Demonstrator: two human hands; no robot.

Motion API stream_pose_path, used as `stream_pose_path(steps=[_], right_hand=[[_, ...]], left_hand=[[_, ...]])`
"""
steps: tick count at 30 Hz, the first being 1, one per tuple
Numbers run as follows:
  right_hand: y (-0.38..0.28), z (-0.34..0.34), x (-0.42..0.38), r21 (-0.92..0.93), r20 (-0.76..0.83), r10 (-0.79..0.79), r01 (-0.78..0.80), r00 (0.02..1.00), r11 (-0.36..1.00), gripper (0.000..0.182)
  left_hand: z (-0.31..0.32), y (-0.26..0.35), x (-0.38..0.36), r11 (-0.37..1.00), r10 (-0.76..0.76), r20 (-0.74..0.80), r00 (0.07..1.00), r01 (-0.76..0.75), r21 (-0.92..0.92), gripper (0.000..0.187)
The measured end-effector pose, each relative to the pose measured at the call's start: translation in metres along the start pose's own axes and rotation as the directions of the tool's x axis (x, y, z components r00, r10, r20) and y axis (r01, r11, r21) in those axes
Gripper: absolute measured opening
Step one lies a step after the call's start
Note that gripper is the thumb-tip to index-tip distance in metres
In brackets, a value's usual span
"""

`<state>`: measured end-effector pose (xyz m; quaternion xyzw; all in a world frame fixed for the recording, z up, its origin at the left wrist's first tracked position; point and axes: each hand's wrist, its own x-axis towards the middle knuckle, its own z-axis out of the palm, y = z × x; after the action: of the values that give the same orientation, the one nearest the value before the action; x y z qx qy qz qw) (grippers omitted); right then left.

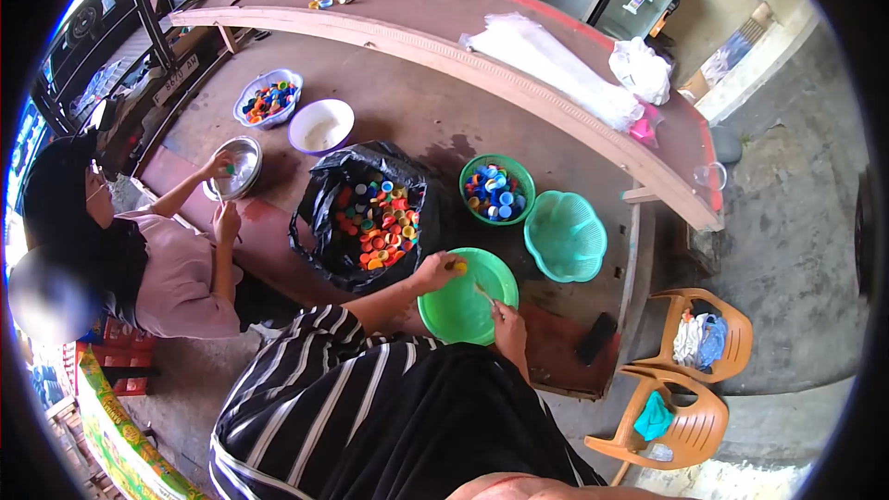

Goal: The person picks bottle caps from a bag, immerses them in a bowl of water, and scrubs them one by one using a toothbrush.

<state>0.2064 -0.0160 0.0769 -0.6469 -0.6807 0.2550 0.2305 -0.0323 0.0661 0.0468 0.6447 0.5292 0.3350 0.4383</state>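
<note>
My left hand (434, 272) is closed on a yellow bottle cap (460, 266) over the left rim of a green basin (451, 315). Over the basin's right side, my right hand (509, 330) grips a thin, pale tool (485, 295) that looks like a toothbrush; its head is too small to make out. To the left, a black plastic bag (310, 222) lies open, full of bottle caps (387, 233), many of them red and orange. Beyond the green basin stands a green basket (525, 176) holding blue, white and other caps.
At left, a co-worker (176, 259) handles something over a metal bowl (246, 169). A purple-rimmed basin (335, 113), a bowl of caps (294, 83) and a turquoise basket (567, 236) share the table. A phone (596, 339) lies right; orange chairs (708, 426) stand beyond.
</note>
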Motion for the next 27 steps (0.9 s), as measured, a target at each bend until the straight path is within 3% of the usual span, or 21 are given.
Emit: stream_pose_path(steps=[2, 4, 5, 6, 8, 10, 11, 14, 16, 18, 19, 20, 27], right_hand=[[-0.002, -0.001, -0.004, 0.031, 0.02, -0.007, 0.006, 1.0, 0.999, 0.026], [-0.007, -0.002, -0.01, 0.089, 0.059, -0.006, 0.001, 0.998, 0.996, 0.027], [-0.002, 0.003, -0.01, 0.127, 0.086, 0.04, -0.05, 0.996, 0.991, 0.027], [-0.001, 0.003, -0.012, 0.123, 0.089, 0.045, -0.056, 0.995, 0.991, 0.028], [0.0, 0.004, -0.014, 0.121, 0.096, 0.06, -0.071, 0.994, 0.99, 0.028], [-0.003, 0.0, -0.017, 0.103, 0.09, 0.092, -0.101, 0.992, 0.99, 0.027], [-0.003, -0.002, -0.019, 0.086, 0.086, 0.111, -0.118, 0.99, 0.989, 0.027], [0.009, -0.001, -0.022, 0.116, 0.042, 0.135, -0.139, 0.99, 0.984, 0.027], [0.012, 0.0, -0.018, 0.146, 0.016, 0.121, -0.122, 0.993, 0.982, 0.027], [0.01, -0.003, -0.022, 0.149, 0.014, 0.098, -0.099, 0.995, 0.984, 0.027], [0.013, 0.0, -0.022, 0.144, 0.0, 0.091, -0.09, 0.996, 0.985, 0.027], [0.017, 0.003, -0.023, 0.139, 0.006, 0.081, -0.081, 0.997, 0.987, 0.027], [-0.014, 0.008, -0.017, 0.051, 0.082, 0.055, -0.06, 0.995, 0.997, 0.028]], left_hand=[[-0.007, 0.018, 0.036, 0.982, 0.173, -0.132, 0.976, -0.181, -0.048, 0.03], [-0.017, 0.039, 0.076, 0.971, 0.219, -0.202, 0.955, -0.234, -0.054, 0.031], [-0.024, 0.052, 0.093, 0.963, 0.217, -0.228, 0.949, -0.246, -0.107, 0.033], [-0.034, 0.07, 0.104, 0.981, 0.191, -0.217, 0.957, -0.191, 0.018, 0.039], [-0.032, 0.067, 0.135, 0.968, 0.209, -0.337, 0.918, -0.243, -0.061, 0.048], [-0.035, 0.065, 0.142, 0.982, 0.175, -0.408, 0.896, -0.187, 0.011, 0.054], [-0.034, 0.061, 0.14, 0.991, 0.135, -0.41, 0.902, -0.128, 0.045, 0.048], [-0.03, 0.029, 0.116, 0.962, 0.177, -0.377, 0.909, -0.241, -0.13, 0.041], [-0.042, 0.03, 0.072, 0.967, 0.253, -0.322, 0.912, -0.24, 0.081, 0.032], [-0.046, 0.012, 0.033, 0.976, 0.134, -0.368, 0.92, -0.187, -0.115, 0.029], [-0.058, 0.011, 0.011, 0.986, 0.025, -0.333, 0.943, -0.077, -0.145, 0.027], [-0.065, 0.001, -0.007, 0.992, 0.074, -0.416, 0.907, -0.109, -0.062, 0.025], [-0.113, -0.087, -0.085, 0.985, -0.124, -0.657, 0.744, 0.171, 0.007, 0.027]])
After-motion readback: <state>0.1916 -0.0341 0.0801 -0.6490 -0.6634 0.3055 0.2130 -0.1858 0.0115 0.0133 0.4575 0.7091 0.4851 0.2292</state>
